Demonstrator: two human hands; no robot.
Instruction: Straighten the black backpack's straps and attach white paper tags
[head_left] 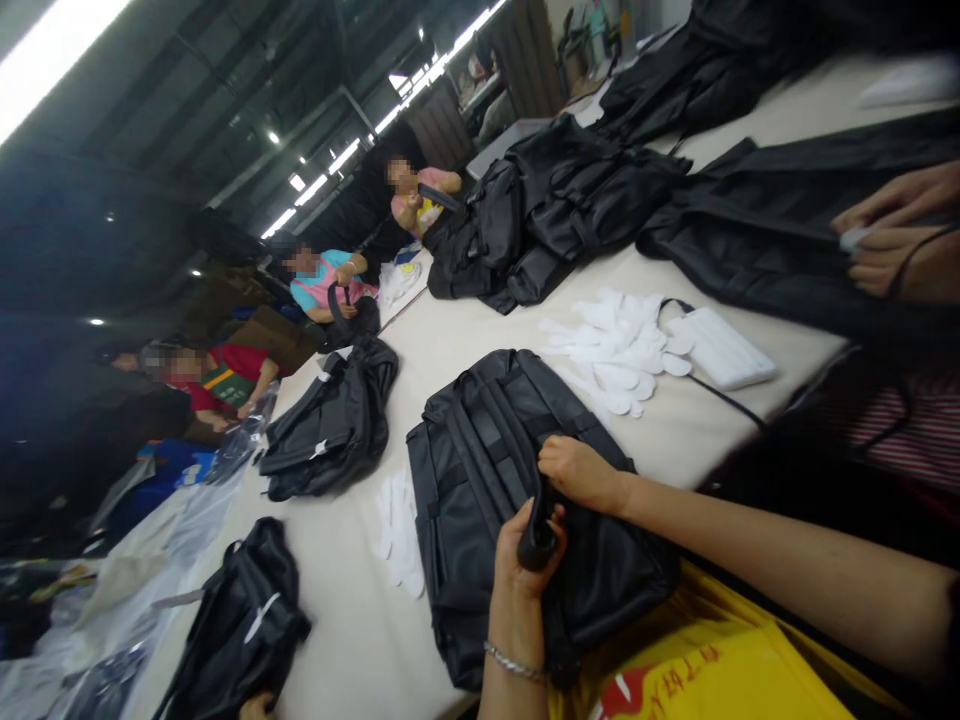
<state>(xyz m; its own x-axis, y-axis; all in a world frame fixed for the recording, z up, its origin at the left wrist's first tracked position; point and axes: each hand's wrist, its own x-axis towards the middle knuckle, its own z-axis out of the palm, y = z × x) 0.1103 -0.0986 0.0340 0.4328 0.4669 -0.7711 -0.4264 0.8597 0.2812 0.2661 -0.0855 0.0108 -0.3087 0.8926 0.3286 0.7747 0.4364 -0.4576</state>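
A black backpack [457,490] lies on the pale table in front of me, its straps facing up. My left hand [521,550], with a braided bracelet at the wrist, is closed around a folded black strap [537,535] of that backpack. Higher up, my right hand [577,474] is closed in a pinch on the same strap; its fingertips are partly hidden. The backpack's near edge rests close to my yellow apron [720,670].
White gloves [611,345] and a white corded device [724,348] lie beyond the backpack; more gloves [401,535] are at its left. Other black bags [330,430] stand around the table [352,590]. A co-worker's hands [900,240] work at right; several people sit opposite.
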